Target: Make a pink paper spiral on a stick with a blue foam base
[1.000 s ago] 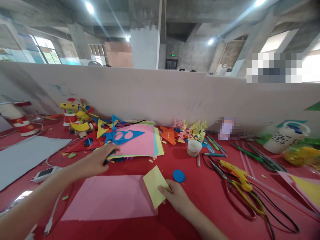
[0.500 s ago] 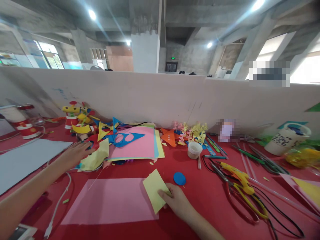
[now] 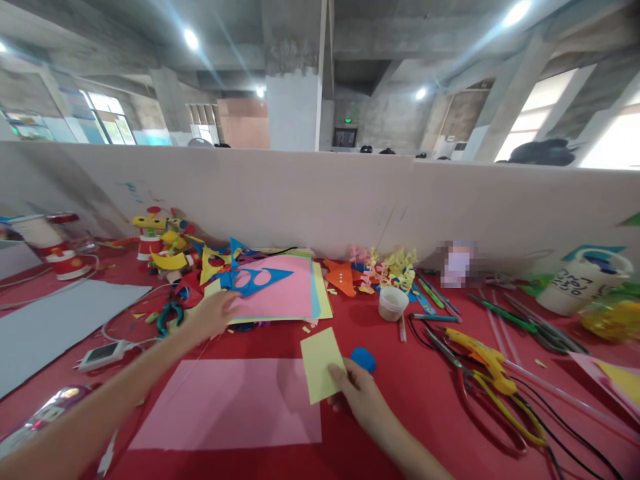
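Observation:
My right hand (image 3: pixel 358 399) pinches the lower edge of a small yellow paper rectangle (image 3: pixel 321 363), held just above the red table near the right end of a large pink sheet (image 3: pixel 225 403). A blue paper disc (image 3: pixel 364 359) lies just beyond that hand. My left hand (image 3: pixel 213 313) reaches forward with its fingers stretched out onto the near left corner of a stack of coloured paper (image 3: pixel 283 297) topped by a pink sheet. A blue cut-out triangle (image 3: pixel 255 279) lies on the stack. A yellow scrap (image 3: pixel 212 288) sits right behind the left hand.
Green-handled pliers (image 3: pixel 168 316) and a white device (image 3: pixel 101 355) with its cable lie left of my left hand. A grey sheet (image 3: pixel 50 327) covers the far left. A white cup (image 3: pixel 391 303), yellow-handled tools (image 3: pixel 483 363), pens and a white bucket (image 3: pixel 580 283) are to the right. A partition wall (image 3: pixel 320 200) closes the back.
My left hand swung left to the scrap pile, shifted a yellow scrap, then came back right to the stack's corner. My right hand turned the yellow rectangle more upright.

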The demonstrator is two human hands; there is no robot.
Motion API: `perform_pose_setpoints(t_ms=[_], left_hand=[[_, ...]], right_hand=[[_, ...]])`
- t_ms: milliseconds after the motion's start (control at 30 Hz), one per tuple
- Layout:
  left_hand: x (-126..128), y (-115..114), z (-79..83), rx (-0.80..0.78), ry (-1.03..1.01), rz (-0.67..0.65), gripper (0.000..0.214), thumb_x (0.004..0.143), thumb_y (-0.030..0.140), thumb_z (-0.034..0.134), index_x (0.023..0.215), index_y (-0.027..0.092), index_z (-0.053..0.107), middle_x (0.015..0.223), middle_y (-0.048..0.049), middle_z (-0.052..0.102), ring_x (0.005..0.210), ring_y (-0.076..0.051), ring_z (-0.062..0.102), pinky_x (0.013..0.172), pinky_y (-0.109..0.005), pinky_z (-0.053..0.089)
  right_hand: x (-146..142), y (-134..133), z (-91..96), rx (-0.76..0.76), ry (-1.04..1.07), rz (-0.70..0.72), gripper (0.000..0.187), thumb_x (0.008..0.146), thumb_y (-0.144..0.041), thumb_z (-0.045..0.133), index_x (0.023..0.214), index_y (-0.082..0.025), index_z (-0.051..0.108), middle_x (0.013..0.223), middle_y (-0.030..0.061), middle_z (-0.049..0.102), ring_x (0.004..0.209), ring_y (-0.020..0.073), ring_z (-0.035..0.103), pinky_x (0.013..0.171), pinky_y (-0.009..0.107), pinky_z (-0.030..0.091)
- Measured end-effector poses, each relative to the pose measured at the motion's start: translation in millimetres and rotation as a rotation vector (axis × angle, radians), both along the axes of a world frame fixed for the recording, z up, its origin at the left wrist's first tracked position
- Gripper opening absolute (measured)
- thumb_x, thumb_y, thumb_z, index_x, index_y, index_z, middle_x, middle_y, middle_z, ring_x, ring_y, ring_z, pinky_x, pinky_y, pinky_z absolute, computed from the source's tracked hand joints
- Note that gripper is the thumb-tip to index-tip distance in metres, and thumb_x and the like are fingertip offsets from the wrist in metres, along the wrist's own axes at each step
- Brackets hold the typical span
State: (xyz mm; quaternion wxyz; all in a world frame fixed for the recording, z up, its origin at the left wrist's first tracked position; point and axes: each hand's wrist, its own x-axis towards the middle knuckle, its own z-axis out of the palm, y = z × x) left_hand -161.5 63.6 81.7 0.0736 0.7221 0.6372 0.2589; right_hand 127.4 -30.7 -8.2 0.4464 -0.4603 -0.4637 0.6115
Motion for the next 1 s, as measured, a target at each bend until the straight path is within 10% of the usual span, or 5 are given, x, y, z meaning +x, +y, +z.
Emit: perform_pose_setpoints(t_ms=[200,333,767,1000], left_hand=[[129,-53,-35.4,-0.675,-0.935,-0.298,0.050,0.073,0.053,0.053,0.102,0.014,0.059,0.096,-0.0114,0.067,0.088,-0.023,0.062,0.075,-0.037,0.051],[177,-78,-52.5,-0.687,-1.155,-0.401,0.045,0.064,0.041,0.070,0.099,0.015,0.057,0.082,-0.0066,0.065,0.073,-0.020,0.063,0.064,-0.033,0.052],[185,-89,-83.2,-0.426,-1.212,-0.347,0.032,0.085,0.041,0.046,0.075,0.014,0.061,0.062,-0.0036,0.064,0.054,-0.016,0.058,0.056,-0.027,0.048],[184,-88,-84.0,-0.464,-1.259,-0.317,0.030,0.074,0.041,0.061,0.070,0.012,0.062,0.059,-0.0031,0.061,0.053,-0.014,0.056,0.053,-0.024,0.045]], right_hand=[[18,5,19.7,0.102,0.110,-0.208,0.040,0.068,-0.056,0.061,0.072,-0.016,0.055,0.055,-0.0042,0.049,0.045,0.0097,0.048,0.041,0.020,0.039],[22,9,8.3,0.115,0.102,-0.226,0.037,0.070,-0.052,0.061,0.075,-0.016,0.054,0.056,-0.0040,0.051,0.044,0.0095,0.045,0.041,0.021,0.038],[17,3,-6.3,0.186,-0.026,-0.281,0.032,0.078,-0.049,0.053,0.088,-0.019,0.051,0.056,-0.0026,0.054,0.046,0.0142,0.050,0.046,0.025,0.043],[20,2,-9.2,0.199,-0.032,-0.178,0.026,0.079,-0.045,0.054,0.075,-0.019,0.053,0.056,-0.0007,0.058,0.048,0.0146,0.055,0.049,0.024,0.045]])
